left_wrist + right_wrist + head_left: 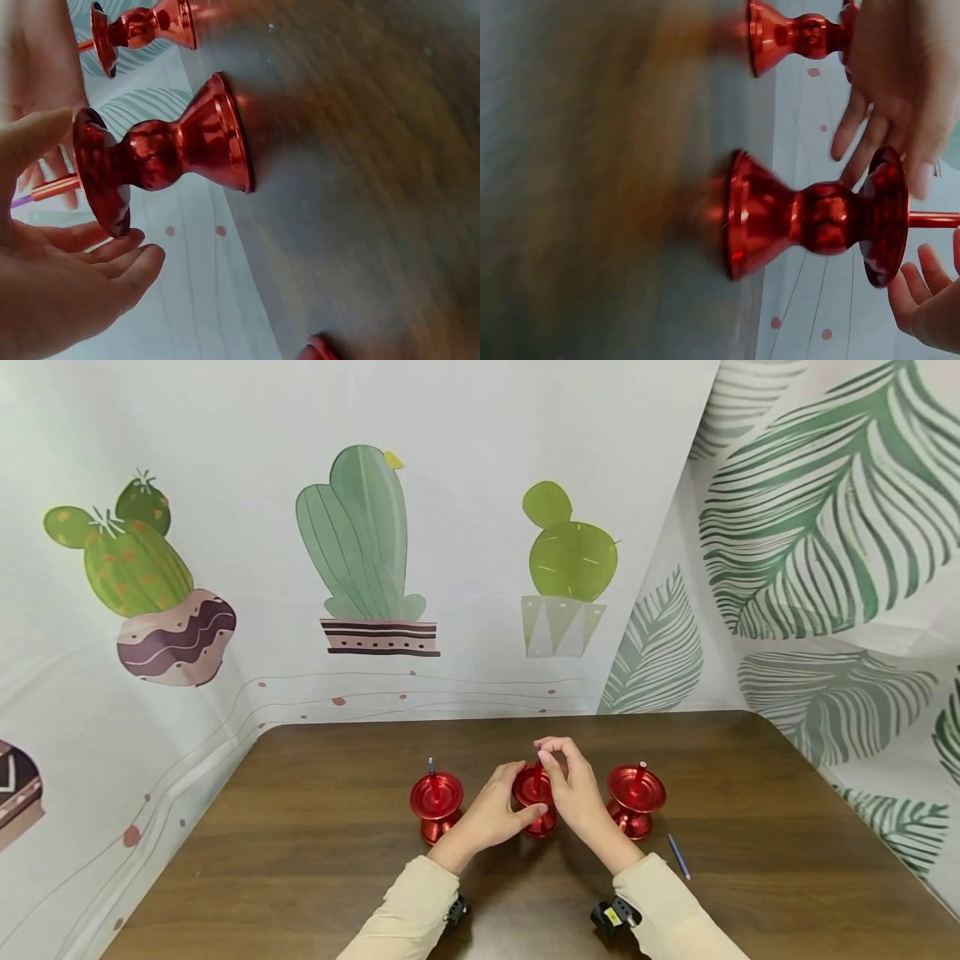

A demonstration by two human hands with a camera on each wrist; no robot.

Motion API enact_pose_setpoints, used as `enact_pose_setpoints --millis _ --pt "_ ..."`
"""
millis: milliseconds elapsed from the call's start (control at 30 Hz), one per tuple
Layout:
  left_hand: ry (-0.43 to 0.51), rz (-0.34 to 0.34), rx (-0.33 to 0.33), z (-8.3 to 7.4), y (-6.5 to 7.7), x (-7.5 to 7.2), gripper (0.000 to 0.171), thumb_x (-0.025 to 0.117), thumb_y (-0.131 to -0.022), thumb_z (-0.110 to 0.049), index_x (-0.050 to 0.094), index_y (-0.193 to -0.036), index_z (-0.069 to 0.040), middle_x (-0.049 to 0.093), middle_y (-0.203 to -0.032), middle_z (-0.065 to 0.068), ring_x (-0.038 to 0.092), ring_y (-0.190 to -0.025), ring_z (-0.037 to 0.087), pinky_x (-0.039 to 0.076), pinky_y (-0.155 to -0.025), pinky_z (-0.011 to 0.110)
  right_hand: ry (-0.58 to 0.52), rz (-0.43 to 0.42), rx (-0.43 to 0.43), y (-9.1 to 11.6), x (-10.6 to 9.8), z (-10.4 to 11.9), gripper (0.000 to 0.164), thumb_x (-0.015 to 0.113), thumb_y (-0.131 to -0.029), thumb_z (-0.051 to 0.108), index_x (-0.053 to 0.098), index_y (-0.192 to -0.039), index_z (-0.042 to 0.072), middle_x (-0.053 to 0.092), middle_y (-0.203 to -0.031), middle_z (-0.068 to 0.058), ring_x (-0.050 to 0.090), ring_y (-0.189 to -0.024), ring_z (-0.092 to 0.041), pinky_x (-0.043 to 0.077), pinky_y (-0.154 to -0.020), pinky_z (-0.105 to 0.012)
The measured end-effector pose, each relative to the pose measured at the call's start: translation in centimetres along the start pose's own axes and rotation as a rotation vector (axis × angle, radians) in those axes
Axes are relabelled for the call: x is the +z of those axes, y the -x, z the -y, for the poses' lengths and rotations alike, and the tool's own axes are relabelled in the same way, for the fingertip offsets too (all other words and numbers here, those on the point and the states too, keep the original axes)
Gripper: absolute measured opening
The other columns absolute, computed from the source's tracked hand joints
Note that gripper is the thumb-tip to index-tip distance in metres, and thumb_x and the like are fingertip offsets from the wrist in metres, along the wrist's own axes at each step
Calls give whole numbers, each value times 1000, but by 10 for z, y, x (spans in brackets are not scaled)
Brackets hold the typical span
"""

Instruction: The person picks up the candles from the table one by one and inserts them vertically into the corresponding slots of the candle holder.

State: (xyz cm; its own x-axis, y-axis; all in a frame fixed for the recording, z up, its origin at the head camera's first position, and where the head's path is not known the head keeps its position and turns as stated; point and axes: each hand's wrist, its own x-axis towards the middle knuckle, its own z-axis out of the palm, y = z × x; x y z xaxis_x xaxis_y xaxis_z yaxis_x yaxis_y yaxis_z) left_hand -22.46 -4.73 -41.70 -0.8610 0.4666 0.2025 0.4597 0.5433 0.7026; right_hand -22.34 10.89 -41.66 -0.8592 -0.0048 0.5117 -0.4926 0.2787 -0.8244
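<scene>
The middle red metallic candle holder stands upright on the table, with a thin tube rising from its dish. My left hand holds the dish's rim from the left, thumb at the near side and fingers behind. At the tube's top, my right hand pinches a slim purple stick, mostly hidden by the fingers in the head view. Left of my hands stands a second red candle holder with a blue stick in its tube. To the right, a third red candle holder shows a pale top on its tube.
A loose blue stick lies on the brown wooden table, right of my right forearm. Behind the table's far edge hangs a white cloth printed with cacti and leaves. Each wrist carries a black strapped device.
</scene>
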Motion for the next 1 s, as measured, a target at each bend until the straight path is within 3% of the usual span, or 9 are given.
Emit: enact_pose_setpoints --millis 200,467,600,700,800,900,1000 --pt "-72 -73 27 -8 7 -4 71 71 -87 -26 38 -141 4 44 -139 18 47 -126 31 42 -102 46 77 33 21 13 -11 0 26 58 -96 12 58 -120 1 61 -122 -16 61 -109 -34 47 -94 -49" --pt "-224 -323 96 -24 18 3 44 71 -87 -17 55 -124 1 59 -117 13 56 -105 25 50 -88 40 125 123 72 21 -26 16 38 56 -98 15 52 -133 0 56 -133 -18 55 -121 -34 42 -99 -50" --pt "-260 -432 196 -33 22 9 34 71 -86 -13 59 -117 -2 61 -108 10 57 -98 21 52 -82 34 151 139 26 27 -34 22 39 56 -98 13 51 -135 1 56 -134 -16 54 -122 -32 43 -97 -49" --pt "-266 -473 270 -40 23 14 31 70 -86 -11 60 -114 -4 62 -105 7 57 -96 19 53 -78 30 189 132 -34 32 -43 26 39 56 -97 12 51 -136 5 57 -134 -11 56 -121 -29 46 -95 -45" --pt "-255 -487 327 -47 21 20 31 70 -86 -9 60 -115 -4 61 -105 6 57 -94 17 52 -78 27 243 104 -114 36 -51 29 40 57 -97 10 52 -136 10 59 -132 -6 58 -117 -25 49 -93 -31" --pt "-257 -485 368 -55 18 28 33 69 -86 -9 58 -117 -4 61 -106 5 58 -93 16 51 -79 25 290 66 -211 39 -61 31 42 59 -94 4 53 -135 10 60 -130 -3 61 -110 -18 46 -90 -15" --pt "-267 -467 380 -62 14 36 38 69 -86 -10 56 -121 -3 60 -112 6 59 -100 16 50 -86 27 332 25 -276 43 -74 34 43 61 -91 -1 56 -133 10 61 -128 -4 58 -110 -9 39 -95 -11"
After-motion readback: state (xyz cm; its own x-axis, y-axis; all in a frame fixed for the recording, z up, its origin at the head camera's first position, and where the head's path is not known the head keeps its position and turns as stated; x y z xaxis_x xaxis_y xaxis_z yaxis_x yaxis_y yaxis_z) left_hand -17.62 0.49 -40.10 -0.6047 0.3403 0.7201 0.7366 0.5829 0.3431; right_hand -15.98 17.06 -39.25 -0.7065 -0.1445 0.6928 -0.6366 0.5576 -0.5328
